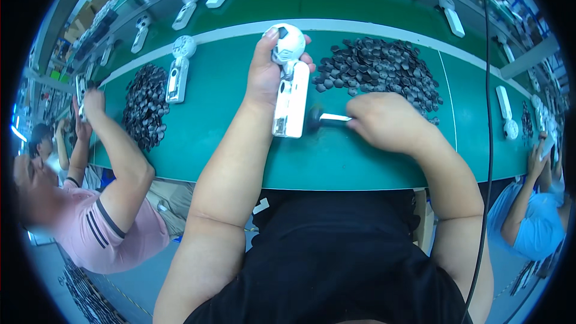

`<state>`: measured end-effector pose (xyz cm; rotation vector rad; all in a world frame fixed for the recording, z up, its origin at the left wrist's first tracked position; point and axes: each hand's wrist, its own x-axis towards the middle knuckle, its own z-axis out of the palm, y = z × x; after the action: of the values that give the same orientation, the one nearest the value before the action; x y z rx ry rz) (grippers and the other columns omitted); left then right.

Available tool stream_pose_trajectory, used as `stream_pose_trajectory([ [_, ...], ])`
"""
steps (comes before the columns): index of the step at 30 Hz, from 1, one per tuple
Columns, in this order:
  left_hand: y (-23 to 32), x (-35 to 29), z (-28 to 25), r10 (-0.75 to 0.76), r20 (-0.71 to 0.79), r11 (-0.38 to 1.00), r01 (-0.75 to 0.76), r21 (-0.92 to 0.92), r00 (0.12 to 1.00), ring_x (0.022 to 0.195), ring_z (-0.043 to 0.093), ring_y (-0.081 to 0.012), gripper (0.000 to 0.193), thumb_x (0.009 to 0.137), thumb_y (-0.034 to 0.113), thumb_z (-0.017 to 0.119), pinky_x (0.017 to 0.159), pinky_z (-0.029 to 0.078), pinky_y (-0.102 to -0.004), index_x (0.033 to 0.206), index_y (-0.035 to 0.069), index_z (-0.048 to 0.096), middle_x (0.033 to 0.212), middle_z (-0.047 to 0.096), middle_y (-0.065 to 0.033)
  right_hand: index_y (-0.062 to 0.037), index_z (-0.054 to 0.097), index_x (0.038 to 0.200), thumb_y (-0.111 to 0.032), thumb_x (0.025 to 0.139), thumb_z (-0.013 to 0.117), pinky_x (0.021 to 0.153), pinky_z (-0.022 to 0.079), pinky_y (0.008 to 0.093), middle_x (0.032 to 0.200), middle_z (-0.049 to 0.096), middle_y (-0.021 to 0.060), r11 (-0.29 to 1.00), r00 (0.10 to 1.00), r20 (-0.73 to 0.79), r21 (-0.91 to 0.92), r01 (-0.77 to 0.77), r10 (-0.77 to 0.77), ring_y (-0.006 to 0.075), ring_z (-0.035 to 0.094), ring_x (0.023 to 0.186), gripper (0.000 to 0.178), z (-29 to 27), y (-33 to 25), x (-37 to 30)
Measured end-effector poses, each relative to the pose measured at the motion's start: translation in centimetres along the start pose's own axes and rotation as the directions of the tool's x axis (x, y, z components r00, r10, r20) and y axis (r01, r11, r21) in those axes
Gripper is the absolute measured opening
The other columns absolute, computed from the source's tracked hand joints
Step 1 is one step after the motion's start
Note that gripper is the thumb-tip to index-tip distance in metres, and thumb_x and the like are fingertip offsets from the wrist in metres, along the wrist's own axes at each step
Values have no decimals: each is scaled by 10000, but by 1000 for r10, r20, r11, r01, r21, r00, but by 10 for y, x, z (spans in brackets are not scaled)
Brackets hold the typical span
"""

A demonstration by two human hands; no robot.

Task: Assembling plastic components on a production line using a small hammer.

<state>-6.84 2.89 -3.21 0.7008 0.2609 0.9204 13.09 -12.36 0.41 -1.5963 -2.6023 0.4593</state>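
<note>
One white device (290, 102), grasped by the left hand (264, 78) over the table (360, 168); thumb on its round head, the other fingers largely hidden behind. Right hand (384, 121) clenched around one dark-headed tool (333, 117) — its head blurred beside the device, contact cannot be told; grip end concealed in the hand. Two heaps of dark pieces, overlapping, uncountable: right heap (384, 66) just beyond the right hand, left heap (146, 108) well left of the left hand. Between left heap and left hand — one similar unit (179, 78).
</note>
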Motion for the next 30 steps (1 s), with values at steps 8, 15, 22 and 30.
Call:
stream_pose_trajectory([
  [8,-20,-2,6,-114,-99,948,138,286,989,682,707,-197,726,950,718,520,615,604,-308,1150,30,632,861,703,-136,-17,620,1025,-168,1028,535,668,479,354,856,622,102,843,745,-521,528,-102,417,227,606,750,173,-37,-8,-49],
  [15,-34,-3,14,-123,-121,897,162,412,985,667,710,-192,953,860,870,340,614,593,-296,1115,7,654,768,700,-111,16,628,1140,-215,1047,507,679,487,368,885,632,140,958,605,-789,244,149,106,256,622,762,278,-5,-6,-5],
  [22,-25,-9,23,-82,-80,866,111,488,993,685,707,-196,884,886,826,398,600,596,-306,1164,15,613,886,706,-137,-11,642,1044,-225,1055,500,650,473,369,827,611,119,426,400,-877,479,767,266,244,594,733,257,-6,-23,-20],
  [30,-17,3,10,-14,-200,845,119,522,980,682,710,-209,732,950,687,541,578,607,-334,1222,7,540,900,683,-130,-29,676,991,-263,980,606,799,516,492,880,655,186,950,998,-59,312,-9,29,387,650,876,244,9,5,-27],
])
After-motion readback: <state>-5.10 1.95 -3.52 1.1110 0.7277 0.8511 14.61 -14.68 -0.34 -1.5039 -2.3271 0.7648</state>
